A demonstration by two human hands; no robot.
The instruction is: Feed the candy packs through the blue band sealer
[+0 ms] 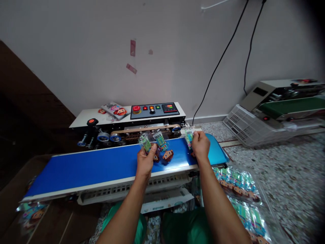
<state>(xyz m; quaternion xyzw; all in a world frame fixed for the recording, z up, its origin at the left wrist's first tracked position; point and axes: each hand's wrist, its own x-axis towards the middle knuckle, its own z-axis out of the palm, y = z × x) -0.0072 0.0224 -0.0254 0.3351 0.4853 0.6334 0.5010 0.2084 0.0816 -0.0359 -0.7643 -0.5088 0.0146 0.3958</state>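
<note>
My left hand [145,162] pinches a clear plastic packet [145,142] with a green barcode label, above the blue conveyor belt [101,166]. Just right of it, a second packet [160,140] shows a barcode label and a brown cartoon face, its top edge by the sealing machine's band [144,129]. Whether my left hand touches this one too, I cannot tell. My right hand [201,145] is closed on a similar packet [189,136] near the belt's right end; the fingers and palm cover much of it.
Behind the belt stands the machine's control panel [154,110] with a red knob. A printed packet [115,110] lies on its top. More packets [238,184] lie in rows at lower right. A white crate [243,127] and another belt machine [289,101] stand farther right.
</note>
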